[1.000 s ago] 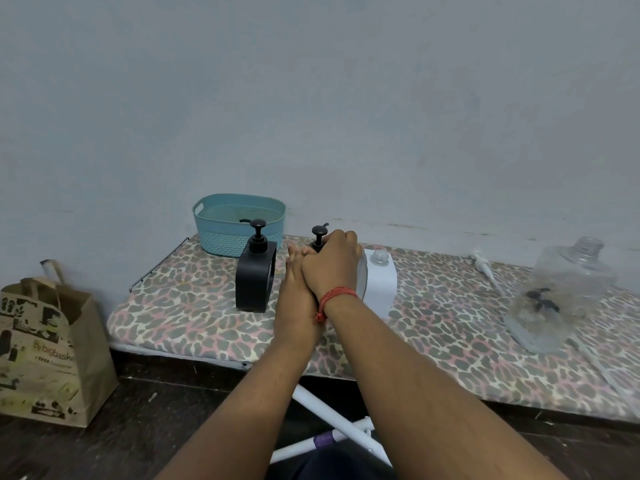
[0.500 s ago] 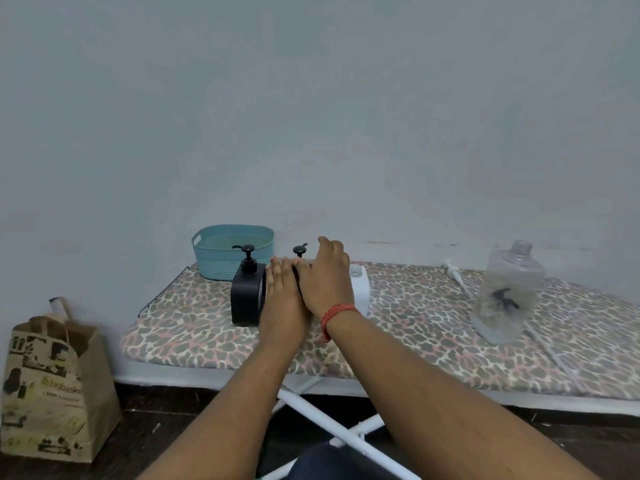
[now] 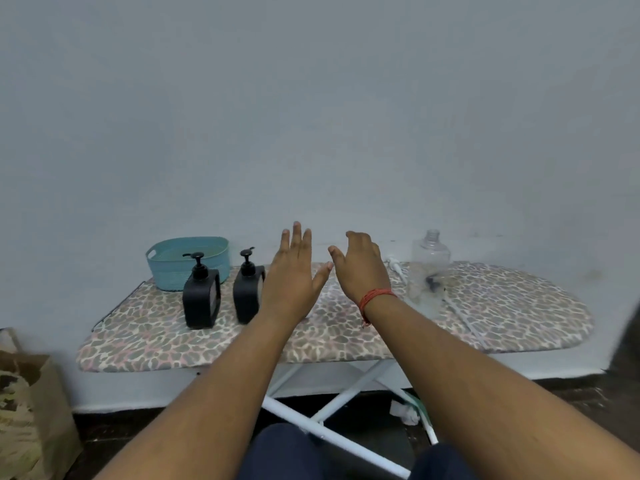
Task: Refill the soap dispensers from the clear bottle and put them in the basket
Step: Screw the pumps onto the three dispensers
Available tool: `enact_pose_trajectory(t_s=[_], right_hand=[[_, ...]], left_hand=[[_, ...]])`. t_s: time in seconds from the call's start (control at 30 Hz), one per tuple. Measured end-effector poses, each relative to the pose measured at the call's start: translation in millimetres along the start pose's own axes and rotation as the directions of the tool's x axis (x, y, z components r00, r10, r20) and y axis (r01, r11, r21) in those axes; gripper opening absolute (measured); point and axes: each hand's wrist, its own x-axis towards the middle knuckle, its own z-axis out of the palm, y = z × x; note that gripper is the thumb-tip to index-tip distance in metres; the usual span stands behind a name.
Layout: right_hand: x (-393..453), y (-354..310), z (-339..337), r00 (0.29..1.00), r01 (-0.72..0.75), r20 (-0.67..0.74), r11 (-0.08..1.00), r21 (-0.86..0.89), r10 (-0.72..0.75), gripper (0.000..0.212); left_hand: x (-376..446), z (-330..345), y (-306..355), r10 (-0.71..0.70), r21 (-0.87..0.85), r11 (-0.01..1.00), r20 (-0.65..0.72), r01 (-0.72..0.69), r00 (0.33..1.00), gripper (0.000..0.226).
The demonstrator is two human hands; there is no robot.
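Note:
Two black soap dispensers with pump tops stand on the leopard-print ironing board (image 3: 502, 317): one (image 3: 201, 299) at the left, the other (image 3: 247, 292) just right of it. Behind them sits a teal basket (image 3: 166, 268). The clear bottle (image 3: 428, 271), uncapped, stands upright at the right. A white pump (image 3: 394, 265) lies on the board left of the bottle. My left hand (image 3: 294, 271) hovers open just right of the second dispenser, fingers spread. My right hand (image 3: 362, 265), with a red thread at the wrist, is open between that hand and the bottle. Neither hand holds anything.
A brown paper bag (image 3: 31, 410) stands on the floor at the lower left. The board's white crossed legs (image 3: 329, 410) are under it, with a crumpled white thing (image 3: 403, 412) on the floor. A plain wall rises right behind the board.
Both hands have let go of the second dispenser, lifted and spread apart. The view has pulled back, so the whole board is in sight. The white object behind the hands is no longer visible.

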Motion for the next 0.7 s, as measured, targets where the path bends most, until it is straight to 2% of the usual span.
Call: enact_pose_trajectory(t_s=[0.17, 0.33, 0.47, 0.57, 0.7], right_hand=[[15.3, 60.5, 4.8, 0.997, -0.062, 0.041, 0.993, -0.105, 0.067, 0.048], [56.0, 115.8, 41.7, 0.983, -0.094, 0.126, 0.962, -0.255, 0.13, 0.042], [97.5, 144.5, 71.8, 0.954, -0.164, 0.17, 0.906, -0.391, 0.246, 0.038], [126.8, 162.6, 89.4, 0.916, -0.265, 0.145, 0.835, -0.482, 0.374, 0.046], [162.7, 183.3, 113.6, 0.817, -0.433, 0.135, 0.752, -0.497, 0.56, 0.058]], left_hand=[[10.8, 49.2, 30.0, 0.073, -0.113, 0.992, 0.074, -0.064, 0.995, 0.083], [11.9, 101.2, 36.7, 0.03, -0.223, 0.975, 0.154, 0.005, 0.988, 0.08], [10.4, 133.8, 29.8, 0.046, -0.208, 0.978, 0.222, 0.001, 0.974, 0.079], [10.2, 150.4, 25.4, 0.009, -0.228, 0.972, 0.257, 0.052, 0.966, 0.08], [13.8, 166.5, 20.6, -0.016, -0.244, 0.965, 0.3, 0.093, 0.954, 0.083]])
